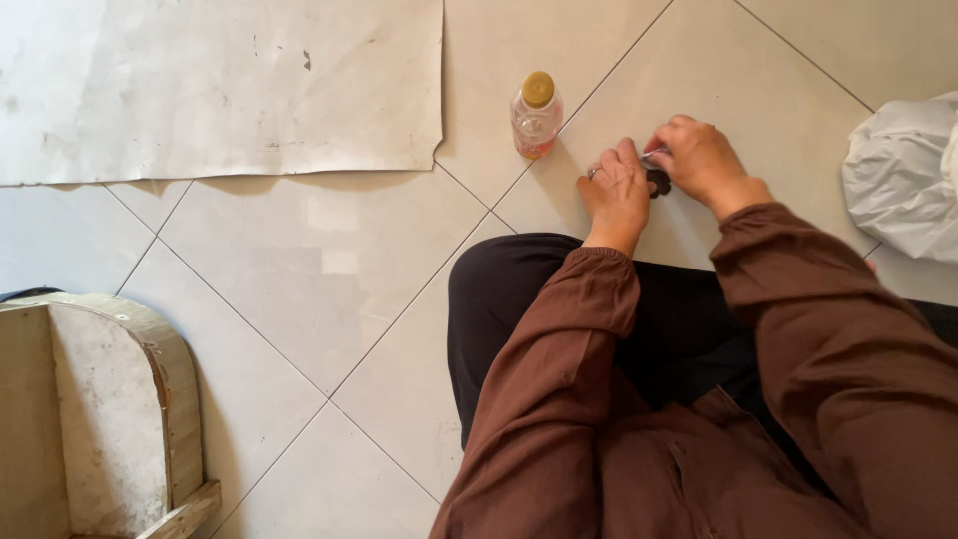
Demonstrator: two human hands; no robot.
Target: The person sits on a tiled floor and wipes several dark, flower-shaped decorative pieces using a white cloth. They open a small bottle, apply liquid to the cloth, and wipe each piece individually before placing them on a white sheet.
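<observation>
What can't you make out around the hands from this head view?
- Small dark object: mostly covered by the left hand and right hand; kind unclear.
- White bag: cut off by the right edge.
- Wooden piece: cut off at the bottom-left corner.
- Bottle label: too small.

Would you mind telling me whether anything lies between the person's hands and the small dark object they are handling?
Nothing visible does. The left hand and right hand both already touch the small dark object between them. The bottle stands apart on the floor, beyond the left hand.
</observation>
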